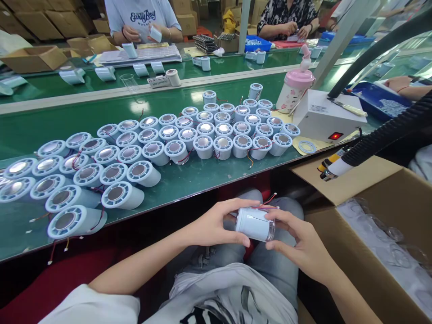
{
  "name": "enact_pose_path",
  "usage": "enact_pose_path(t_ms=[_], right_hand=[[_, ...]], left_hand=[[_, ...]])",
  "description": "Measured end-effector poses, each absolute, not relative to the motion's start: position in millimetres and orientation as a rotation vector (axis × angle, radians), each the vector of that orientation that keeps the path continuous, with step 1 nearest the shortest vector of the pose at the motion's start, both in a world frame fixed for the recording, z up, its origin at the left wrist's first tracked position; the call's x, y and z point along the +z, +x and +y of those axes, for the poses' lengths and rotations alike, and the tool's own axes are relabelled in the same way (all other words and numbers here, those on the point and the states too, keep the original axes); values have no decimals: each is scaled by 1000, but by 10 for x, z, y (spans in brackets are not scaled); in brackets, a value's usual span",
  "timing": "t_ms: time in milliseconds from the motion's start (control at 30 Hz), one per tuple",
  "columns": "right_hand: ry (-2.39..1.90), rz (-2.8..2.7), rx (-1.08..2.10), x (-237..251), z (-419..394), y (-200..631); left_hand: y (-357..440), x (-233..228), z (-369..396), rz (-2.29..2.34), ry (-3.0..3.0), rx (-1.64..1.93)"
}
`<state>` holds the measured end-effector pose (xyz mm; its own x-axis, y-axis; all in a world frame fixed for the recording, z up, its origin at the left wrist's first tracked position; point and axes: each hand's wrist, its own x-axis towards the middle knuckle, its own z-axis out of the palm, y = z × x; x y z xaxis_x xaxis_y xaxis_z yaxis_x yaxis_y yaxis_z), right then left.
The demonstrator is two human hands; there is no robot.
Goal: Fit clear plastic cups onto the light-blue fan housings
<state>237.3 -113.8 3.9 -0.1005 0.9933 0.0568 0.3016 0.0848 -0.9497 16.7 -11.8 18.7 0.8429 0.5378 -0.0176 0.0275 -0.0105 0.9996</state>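
Note:
Over my lap, a light blue cylindrical housing [254, 224] lies on its side between my two hands. Red and dark wires with small white plugs stick out along its top. My left hand [219, 223] is closed round its left end, thumb below and fingers above. At the other end, a clear plastic cup-like piece [272, 229] shows, gripped by my right hand [293, 234] between thumb and fingers. On the bench edge ahead stand many similar blue housings [155, 152], with round silvery centres and thin wires.
A white box with a lit red switch [335, 135] and a pink-lidded cup [295, 90] stand at the right of the green bench [189, 180]. Below a black hose [381, 130], a carton [364, 193] holds clear plastic pieces. Across the line, two people handle parts.

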Motion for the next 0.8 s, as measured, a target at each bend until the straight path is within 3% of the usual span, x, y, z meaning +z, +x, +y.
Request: enact_pose_path(t_ms=[500, 800], right_hand=[[-1195, -1178, 1509, 140, -1148, 2343], [-1153, -965, 1611, 107, -1104, 2298]], left_hand=[[134, 206, -130, 408, 1688, 447], [117, 214, -123, 410, 1737, 445]])
